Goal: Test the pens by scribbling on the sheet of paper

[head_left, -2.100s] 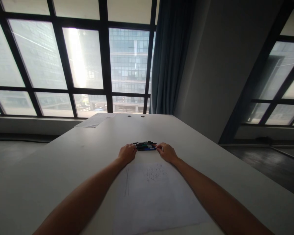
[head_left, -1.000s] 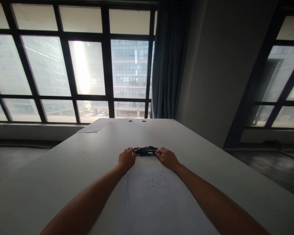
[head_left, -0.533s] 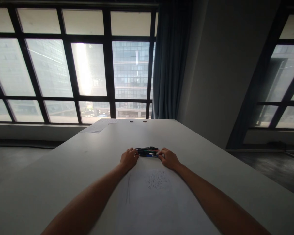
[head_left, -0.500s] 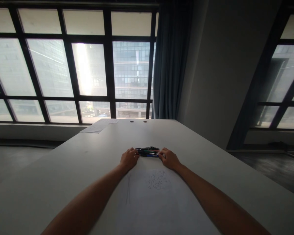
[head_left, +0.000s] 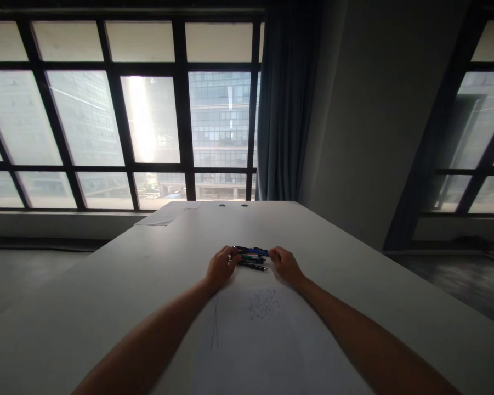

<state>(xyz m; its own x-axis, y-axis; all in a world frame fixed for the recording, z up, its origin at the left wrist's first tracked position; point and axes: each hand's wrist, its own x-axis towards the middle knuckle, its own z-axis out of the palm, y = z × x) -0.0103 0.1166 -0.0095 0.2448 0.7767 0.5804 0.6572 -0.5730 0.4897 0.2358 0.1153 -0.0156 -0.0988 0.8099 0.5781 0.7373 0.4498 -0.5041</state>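
Several pens lie between my two hands at the middle of the table. A blue pen (head_left: pixel 253 250) spans from hand to hand, on the far side of the bunch. My left hand (head_left: pixel 222 265) is closed on its left end, with the thumb over the bunch. My right hand (head_left: pixel 286 264) pinches its right end. Nearer to me are a green pen (head_left: pixel 253 258) and a black pen (head_left: pixel 253 266), its tip pointing right. Fingers hide the left ends of the pens. In front of the hands lies white paper (head_left: pixel 263 345) with dark scribbles and crossed lines.
The white table (head_left: pixel 148 291) stretches away toward large windows. At its far left corner lie other sheets of paper (head_left: pixel 158 218). Two small dark discs (head_left: pixel 244 206) are by the far edge. A blue curtain (head_left: pixel 282 120) hangs behind.
The pens, bunched level between the hands before, are now spread apart. The blue pen has gone from the near side to the far side, and a black pen sits nearest me.
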